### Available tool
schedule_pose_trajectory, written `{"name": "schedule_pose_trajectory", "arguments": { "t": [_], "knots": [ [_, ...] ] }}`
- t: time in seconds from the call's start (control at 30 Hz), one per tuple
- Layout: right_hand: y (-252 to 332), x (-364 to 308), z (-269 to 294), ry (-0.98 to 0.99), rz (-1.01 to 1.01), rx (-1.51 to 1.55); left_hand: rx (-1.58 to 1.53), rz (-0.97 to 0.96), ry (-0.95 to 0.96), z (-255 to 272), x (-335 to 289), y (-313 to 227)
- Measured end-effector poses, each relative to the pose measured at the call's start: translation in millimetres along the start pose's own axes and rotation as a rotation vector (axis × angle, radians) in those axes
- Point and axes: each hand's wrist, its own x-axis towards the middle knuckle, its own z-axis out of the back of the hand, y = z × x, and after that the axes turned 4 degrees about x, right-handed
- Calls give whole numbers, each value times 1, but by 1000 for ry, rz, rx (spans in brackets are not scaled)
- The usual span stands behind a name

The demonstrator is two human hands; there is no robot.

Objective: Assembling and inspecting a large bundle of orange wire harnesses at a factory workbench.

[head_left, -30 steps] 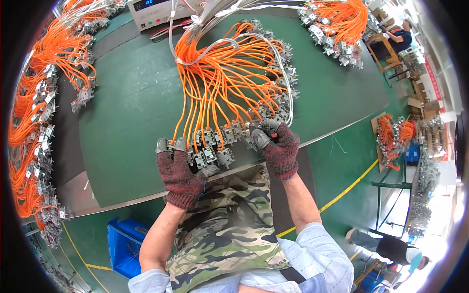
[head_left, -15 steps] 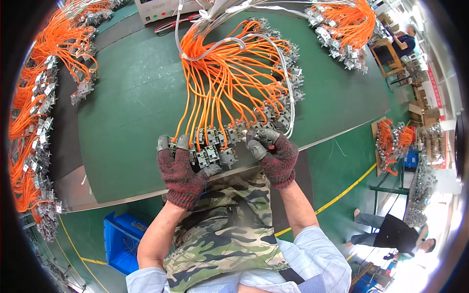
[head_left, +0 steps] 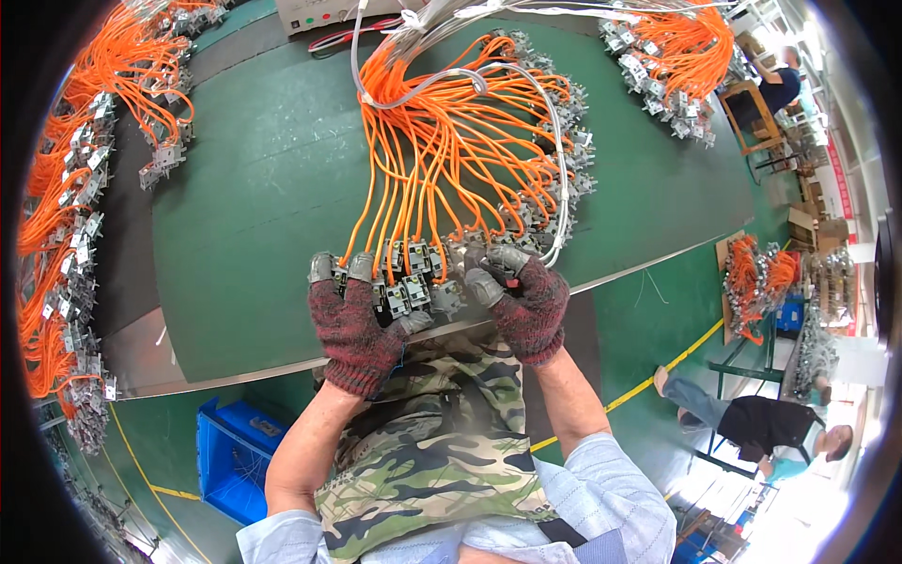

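Note:
I wear dark red and grey knit gloves with grey-wrapped fingertips. My left hand (head_left: 354,324) grips the left end of a row of small metal connectors (head_left: 407,295), its thumb on the near side and fingers on the far side. Orange cables (head_left: 423,160) fan out from these connectors to a bundle farther back. My right hand (head_left: 526,305) is closed at the row's right part, thumb and forefinger around a small dark tool (head_left: 505,267) with a bit of red. The tool is mostly hidden by the fingers, and its kind is unclear.
A green-topped table (head_left: 254,179) carries the work. More orange cable bundles (head_left: 70,226) lie at the left, and another bundle (head_left: 681,56) at the far right. A grey instrument box (head_left: 319,13) stands behind. Below the table sits a blue bin (head_left: 240,461). A person (head_left: 766,428) is on the floor at right.
The whole view has shifted slightly. Both hands keep their places at the connectors. The person at the right has moved.

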Motion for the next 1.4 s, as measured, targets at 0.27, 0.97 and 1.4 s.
{"name": "schedule_pose_trajectory", "arguments": {
  "t": [0.27, 0.97, 1.4],
  "knots": [
    [1, 1, -5, 39, -84, -3, -15, -12, 22, 2, 0, -1],
    [-18, -52, 17, 4, -407, 380, 13, 14, 17, 0, 1, -2],
    [5, -30, 11, -42, -92, 148, 12, 5, 5, -1, 0, -1]
  ]
}}
